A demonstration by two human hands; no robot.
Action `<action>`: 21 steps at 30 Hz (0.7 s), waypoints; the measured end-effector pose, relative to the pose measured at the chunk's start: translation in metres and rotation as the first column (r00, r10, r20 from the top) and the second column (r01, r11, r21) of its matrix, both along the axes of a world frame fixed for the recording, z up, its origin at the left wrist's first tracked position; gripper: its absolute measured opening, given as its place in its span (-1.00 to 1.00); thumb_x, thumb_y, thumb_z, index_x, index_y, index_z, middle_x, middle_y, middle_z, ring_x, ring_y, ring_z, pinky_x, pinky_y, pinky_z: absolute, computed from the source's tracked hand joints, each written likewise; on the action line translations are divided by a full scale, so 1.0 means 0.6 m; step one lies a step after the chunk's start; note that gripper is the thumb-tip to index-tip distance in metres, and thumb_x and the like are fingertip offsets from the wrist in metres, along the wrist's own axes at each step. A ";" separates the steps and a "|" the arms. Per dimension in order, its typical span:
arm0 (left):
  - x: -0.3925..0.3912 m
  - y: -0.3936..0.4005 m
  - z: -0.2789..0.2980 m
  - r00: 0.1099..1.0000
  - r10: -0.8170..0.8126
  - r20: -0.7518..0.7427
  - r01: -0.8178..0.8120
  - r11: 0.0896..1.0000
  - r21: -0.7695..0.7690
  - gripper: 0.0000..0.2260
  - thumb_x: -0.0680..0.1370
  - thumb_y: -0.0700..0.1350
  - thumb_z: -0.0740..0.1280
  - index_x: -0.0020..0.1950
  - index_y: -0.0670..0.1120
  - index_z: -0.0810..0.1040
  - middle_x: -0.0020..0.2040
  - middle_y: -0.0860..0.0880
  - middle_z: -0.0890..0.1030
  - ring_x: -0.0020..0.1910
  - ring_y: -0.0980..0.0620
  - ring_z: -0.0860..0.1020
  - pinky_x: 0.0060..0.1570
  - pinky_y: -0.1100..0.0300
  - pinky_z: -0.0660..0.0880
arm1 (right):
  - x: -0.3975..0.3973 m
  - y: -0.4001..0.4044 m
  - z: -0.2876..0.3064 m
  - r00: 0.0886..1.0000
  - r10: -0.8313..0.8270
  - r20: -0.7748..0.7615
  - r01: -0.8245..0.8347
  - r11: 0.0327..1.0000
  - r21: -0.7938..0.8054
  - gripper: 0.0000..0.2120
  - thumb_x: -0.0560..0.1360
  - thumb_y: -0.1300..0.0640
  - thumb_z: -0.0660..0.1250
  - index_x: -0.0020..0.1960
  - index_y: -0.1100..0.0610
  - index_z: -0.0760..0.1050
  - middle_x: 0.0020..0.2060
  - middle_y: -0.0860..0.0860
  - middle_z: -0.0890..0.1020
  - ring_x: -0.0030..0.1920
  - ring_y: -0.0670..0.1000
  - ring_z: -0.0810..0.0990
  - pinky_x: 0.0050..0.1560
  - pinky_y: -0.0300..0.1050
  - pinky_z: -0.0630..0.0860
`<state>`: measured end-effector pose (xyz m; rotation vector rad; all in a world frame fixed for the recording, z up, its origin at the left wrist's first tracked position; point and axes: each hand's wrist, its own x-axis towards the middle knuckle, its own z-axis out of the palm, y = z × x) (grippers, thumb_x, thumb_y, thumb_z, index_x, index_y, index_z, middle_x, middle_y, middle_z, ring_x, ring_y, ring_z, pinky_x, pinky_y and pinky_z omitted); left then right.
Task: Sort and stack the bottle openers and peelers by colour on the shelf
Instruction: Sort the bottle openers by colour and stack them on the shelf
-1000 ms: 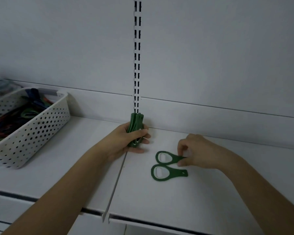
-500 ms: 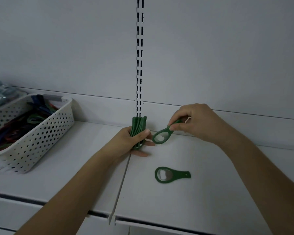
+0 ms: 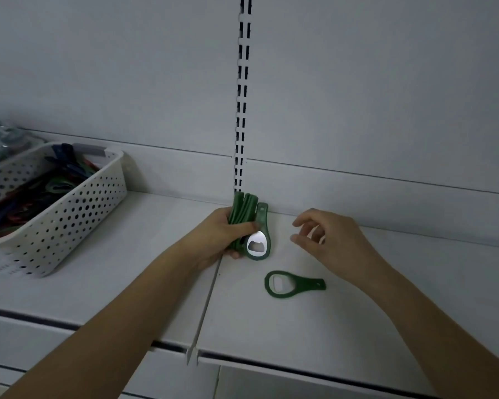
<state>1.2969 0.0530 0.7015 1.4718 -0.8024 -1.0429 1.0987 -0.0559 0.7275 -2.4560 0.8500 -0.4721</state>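
Green opener stack (image 3: 247, 218) gripped by left hand (image 3: 218, 234), right hand (image 3: 329, 240) loose, empty

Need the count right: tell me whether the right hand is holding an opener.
No: the right hand is open and empty above the loose green opener.

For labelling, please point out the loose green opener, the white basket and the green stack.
loose green opener (image 3: 296, 284): head view, on its neck.
white basket (image 3: 78, 208): head view, on its perforated side wall.
green stack (image 3: 242, 208): head view, on the upper handles.

One loose green opener (image 3: 293, 284); one green stack (image 3: 247, 223); one basket (image 3: 69, 208); two hands.
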 end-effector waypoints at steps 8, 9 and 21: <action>-0.008 0.003 0.016 0.995 -0.011 -0.102 -0.001 0.993 -0.115 -0.83 0.63 -0.18 0.25 0.20 -0.18 0.50 0.11 -0.09 0.70 0.01 -0.18 0.68 -0.54 0.29 0.38 | -0.033 0.027 -0.006 0.856 0.269 -0.441 -0.250 0.963 0.102 -0.75 0.44 -0.20 0.42 -0.08 -0.09 0.44 -0.07 -0.19 0.42 -0.02 -0.16 0.41 -0.03 -0.27 0.38; -0.008 0.004 0.017 0.992 -0.021 -0.123 0.005 0.992 -0.128 -0.82 0.64 -0.19 0.22 0.22 -0.18 0.47 0.13 -0.11 0.69 0.05 -0.22 0.67 -0.56 0.31 0.37 | -0.032 0.032 -0.002 0.849 0.285 -0.446 -0.264 0.958 0.111 -0.76 0.45 -0.19 0.41 -0.11 -0.09 0.42 -0.10 -0.18 0.44 -0.07 -0.17 0.43 -0.08 -0.27 0.38; -0.007 0.009 0.017 0.990 -0.033 -0.137 0.021 0.996 -0.085 -0.87 0.62 -0.13 0.28 0.06 -0.17 0.55 -0.30 -0.09 0.58 -0.48 0.02 0.51 -0.63 0.26 0.35 | 0.047 0.002 0.072 0.938 0.346 0.002 -0.346 0.937 -0.050 -0.81 0.58 0.23 0.31 0.09 -0.03 0.58 -0.10 -0.08 0.57 -0.30 -0.23 0.59 -0.22 -0.41 0.45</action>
